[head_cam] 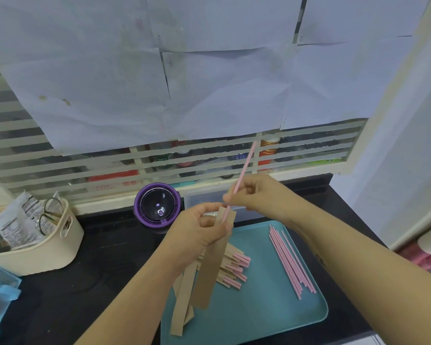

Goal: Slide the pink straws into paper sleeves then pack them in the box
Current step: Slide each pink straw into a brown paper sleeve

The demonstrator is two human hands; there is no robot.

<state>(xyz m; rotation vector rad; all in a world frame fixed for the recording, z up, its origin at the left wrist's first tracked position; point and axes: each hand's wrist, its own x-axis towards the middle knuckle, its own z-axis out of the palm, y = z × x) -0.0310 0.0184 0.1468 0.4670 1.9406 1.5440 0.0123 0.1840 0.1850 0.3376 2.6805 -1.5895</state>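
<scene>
Above the far edge of the teal tray (271,319), pinching a brown paper sleeve (214,260) near its mouth with the left hand (199,230) and a pink straw (241,173) with the right hand (254,192), tip at the opening. Best to keep both in line, feeding gently.

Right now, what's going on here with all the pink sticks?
A person is sleeving them. The right hand pinches a pink straw, its tip in the mouth of a paper sleeve held by the left hand. On the teal tray lie bare straws to the right and a pile of sleeved straws.
</scene>
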